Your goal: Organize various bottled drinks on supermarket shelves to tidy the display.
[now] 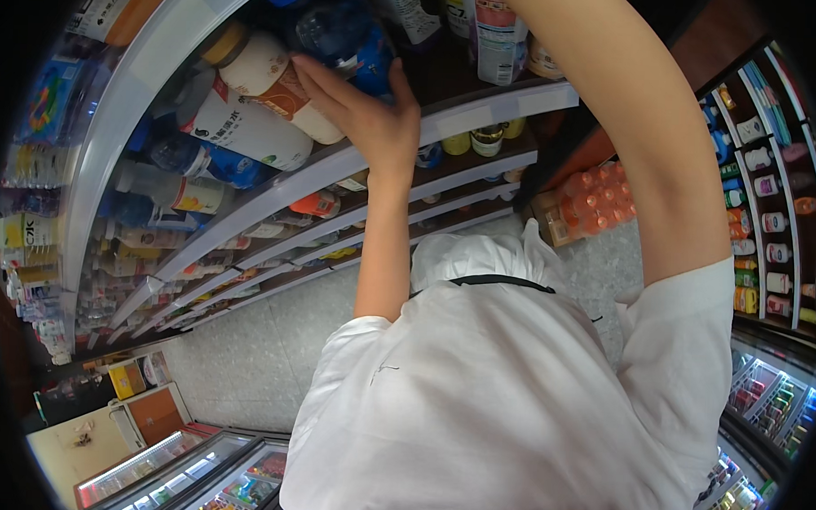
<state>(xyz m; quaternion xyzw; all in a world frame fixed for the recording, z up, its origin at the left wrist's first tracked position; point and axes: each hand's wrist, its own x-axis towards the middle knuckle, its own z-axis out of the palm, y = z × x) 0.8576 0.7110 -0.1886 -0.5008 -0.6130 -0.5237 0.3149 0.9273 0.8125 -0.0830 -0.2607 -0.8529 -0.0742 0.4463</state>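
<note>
My left hand point(366, 115) is raised to an upper shelf, its palm and fingers against the bottles near the front edge. Its fingertips lie on a white bottle with an orange-brown label point(277, 88) and a yellowish cap. The thumb stands apart, beside a blue-labelled bottle with a dark blue body point(335, 30). Whether the hand grips or only touches is not clear. A large white plastic bottle point(244, 124) lies close to the left in the same row. My right arm stretches up past the top edge of the picture, and the right hand is out of view.
A pale shelf rail point(453, 118) runs under my left hand, above lower shelves of bottles. Pouches and jars point(500, 39) stand further right. Shrink-wrapped orange bottles point(595, 197) sit on the tiled floor point(263, 337). Lit glass-door refrigerators point(218, 474) line the lower left.
</note>
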